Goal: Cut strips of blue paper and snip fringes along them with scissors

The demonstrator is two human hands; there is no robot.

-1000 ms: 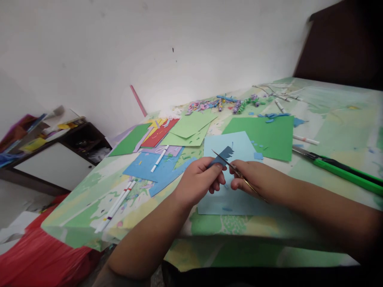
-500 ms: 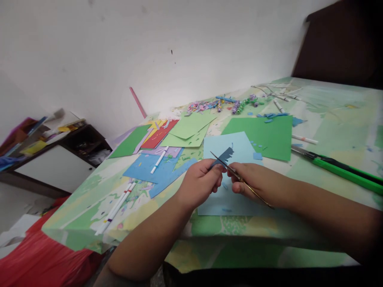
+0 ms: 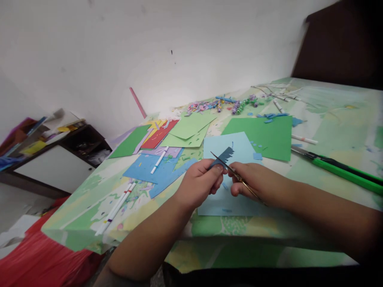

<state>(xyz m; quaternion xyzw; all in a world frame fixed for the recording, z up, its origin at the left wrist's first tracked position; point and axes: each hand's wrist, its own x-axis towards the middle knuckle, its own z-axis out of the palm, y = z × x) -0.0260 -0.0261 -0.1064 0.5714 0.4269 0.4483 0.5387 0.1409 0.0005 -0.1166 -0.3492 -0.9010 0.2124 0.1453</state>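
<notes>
My left hand (image 3: 200,181) pinches a dark blue paper strip (image 3: 226,154) whose far edge is cut into a fringe. In my right hand (image 3: 254,180) is a thin pair of gold-coloured scissors (image 3: 245,186), with the fingers closed around the handles. The blades cross the strip just beyond my left fingertips. Both hands are above a light blue sheet of paper (image 3: 206,207) that carries a few small blue scraps. My fingers hide part of the strip and the scissor handles.
A green-handled utility knife (image 3: 344,172) lies on the right, beside a green sheet (image 3: 275,137). Coloured papers, including a red one (image 3: 158,134), and several white markers (image 3: 119,205) spread leftward. Curled paper pieces (image 3: 236,107) and scraps lie along the wall. A cabinet (image 3: 60,165) stands left.
The scissors have shifted slightly within my right hand, and their handle end shows less behind the hand. My left hand and the strip have barely moved.
</notes>
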